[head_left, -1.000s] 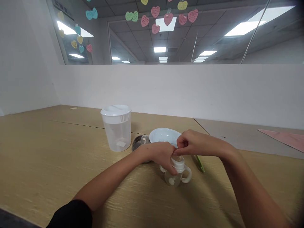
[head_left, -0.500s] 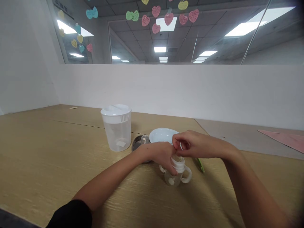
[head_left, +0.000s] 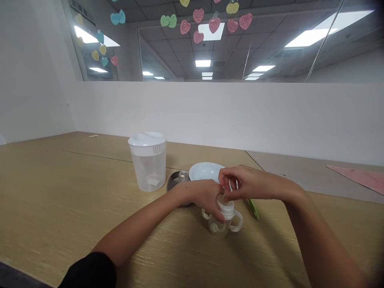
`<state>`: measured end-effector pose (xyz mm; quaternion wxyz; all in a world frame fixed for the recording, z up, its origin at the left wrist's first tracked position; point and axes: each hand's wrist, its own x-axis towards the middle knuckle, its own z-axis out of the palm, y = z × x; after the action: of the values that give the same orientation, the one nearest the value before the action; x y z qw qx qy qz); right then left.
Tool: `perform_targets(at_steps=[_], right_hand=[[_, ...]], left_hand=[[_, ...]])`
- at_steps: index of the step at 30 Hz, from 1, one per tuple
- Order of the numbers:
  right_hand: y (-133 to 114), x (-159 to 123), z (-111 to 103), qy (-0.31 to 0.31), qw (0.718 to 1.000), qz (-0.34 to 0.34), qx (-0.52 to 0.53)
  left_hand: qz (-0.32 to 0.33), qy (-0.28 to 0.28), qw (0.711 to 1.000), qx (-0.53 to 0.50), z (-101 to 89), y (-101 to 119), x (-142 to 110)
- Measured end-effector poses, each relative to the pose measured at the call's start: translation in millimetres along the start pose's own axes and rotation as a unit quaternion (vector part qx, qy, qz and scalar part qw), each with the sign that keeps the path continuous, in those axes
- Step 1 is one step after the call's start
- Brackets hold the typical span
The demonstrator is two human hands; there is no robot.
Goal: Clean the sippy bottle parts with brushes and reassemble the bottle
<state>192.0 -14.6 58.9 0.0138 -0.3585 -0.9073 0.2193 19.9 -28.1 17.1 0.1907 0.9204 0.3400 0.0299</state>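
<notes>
A small clear baby bottle (head_left: 223, 224) with two white side handles stands on the wooden table (head_left: 75, 192) in front of me. My left hand (head_left: 207, 196) is wrapped round its upper body and white collar. Right above it, my right hand (head_left: 246, 183) pinches the teat at the bottle's top with thumb and fingertips. The teat itself is mostly hidden by the fingers.
A clear plastic jug with a white lid (head_left: 147, 160) stands to the left. Behind the hands lie a pale blue plate (head_left: 205, 171), a dark round lid with a clear dome cap (head_left: 177, 180), and a green utensil (head_left: 253, 208). A white partition wall runs behind; pink sheet (head_left: 360, 178) far right.
My right hand's fingers have shifted slightly round the top of the bottle and opened a little. The bottle has turned a little under my left hand. Both arms stay in place.
</notes>
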Motion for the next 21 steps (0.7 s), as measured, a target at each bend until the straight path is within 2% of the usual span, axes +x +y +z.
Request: perform_targets(at_steps=[8,13,18,21], right_hand=[[-6.2,0.1,2.6,0.023,0.999,-0.020,-0.026],[-7.6,1.3,2.4,0.027,0.999,-0.012,-0.026],[-3.2,1.0,0.1,0.012,1.000,0.013,-0.012],[-0.2,0.5,1.3,-0.004,0.998,0.055,-0.019]], left_hand=[[-0.038,-0.010,0.999,0.001,-0.5,2.0,-0.5],[-0.037,-0.002,0.999,-0.005,0.7,0.2,0.5],[-0.012,-0.001,1.000,-0.010,0.2,-0.6,0.1],[-0.024,0.002,1.000,0.001,0.9,-1.0,0.9]])
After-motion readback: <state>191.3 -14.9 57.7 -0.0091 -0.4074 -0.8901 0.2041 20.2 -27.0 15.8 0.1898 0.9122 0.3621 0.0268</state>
